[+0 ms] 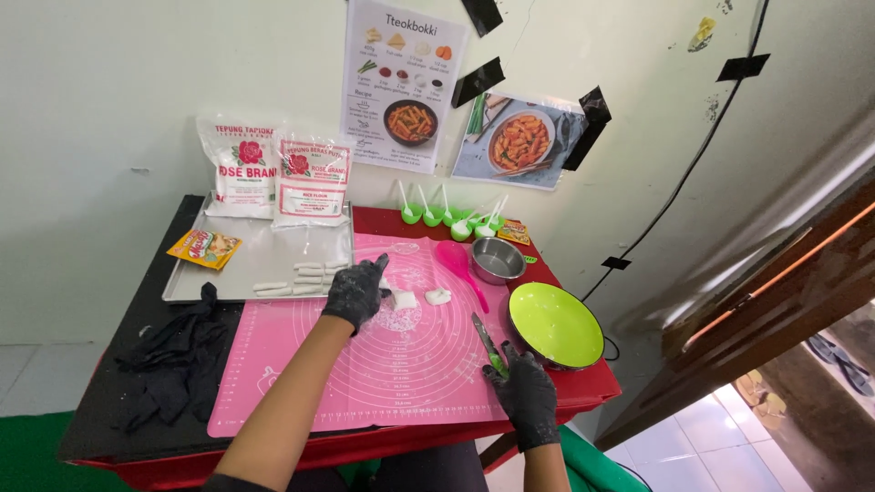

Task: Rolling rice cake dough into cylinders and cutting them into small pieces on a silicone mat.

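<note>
Dough pieces (419, 298) on the pink mat (365, 364): left hand (355, 292) presses one, right hand (524, 394) grips a knife (488, 344); likely cutting, needing careful alignment.

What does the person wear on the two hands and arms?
Both hands wear black gloves, the left hand and the right hand. White powder speckles the gloves. The forearms are bare, with no sleeves, watch or bracelet visible.

Single head-worn view, looking down and forward from the near edge of the table (583, 387) toward the wall at its far edge. Moderate range: whole tabletop in frame, both forearms entering from the bottom.
</note>
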